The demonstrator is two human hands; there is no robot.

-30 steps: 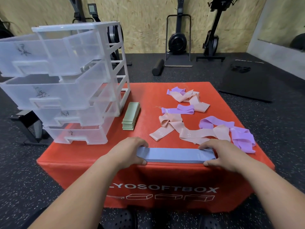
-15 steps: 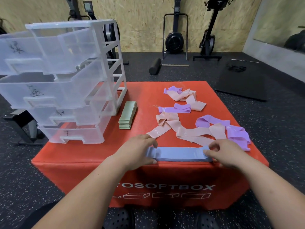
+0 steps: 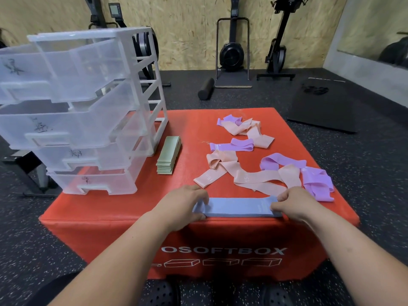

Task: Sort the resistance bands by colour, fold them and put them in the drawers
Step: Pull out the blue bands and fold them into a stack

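- Head view: a stack of blue bands (image 3: pixel 239 207) lies flat at the near edge of the red soft box (image 3: pixel 192 133).
- Left hand (image 3: pixel 183 204) pinches the stack's left end between thumb and fingers.
- Right hand (image 3: pixel 293 203) pinches the right end the same way.
- Folded green bands (image 3: pixel 169 157) lie just beside the clear drawer unit (image 3: pixel 88 111), whose drawers are pulled out.
- Pink bands (image 3: pixel 247 175) and purple bands (image 3: pixel 315 180) lie loose and tangled beyond the hands.

Left hand (image 3: pixel 183 203) and right hand (image 3: pixel 291 203) each pinch 1 end of the blue band stack (image 3: pixel 239 207), flat at the red box's (image 3: pixel 123 217) near edge. Just beyond the grip: loose pink bands (image 3: pixel 245 176), purple bands (image 3: pixel 315 180). Far-left of it: green stack (image 3: pixel 169 154), 4-drawer unit (image 3: pixel 88 111).
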